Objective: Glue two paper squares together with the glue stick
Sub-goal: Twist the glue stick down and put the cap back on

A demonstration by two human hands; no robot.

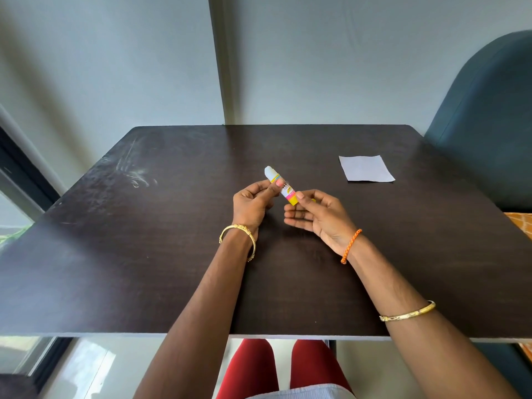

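A white glue stick point(281, 185) with yellow and pink bands is held above the middle of the dark table point(144, 226), its white end pointing up and left. My left hand point(252, 204) pinches its upper part between thumb and fingers. My right hand point(315, 216) holds its yellow base with thumb and fingertips, palm turned up. A white paper square point(365, 168) lies flat on the table at the back right, apart from both hands. Whether it is one sheet or two stacked I cannot tell.
Pale scuff marks point(135, 171) show on the table's back left. A dark teal chair back point(489, 116) stands beyond the right edge. A grey wall rises behind the table. My red-clad knees point(282, 367) are under the near edge.
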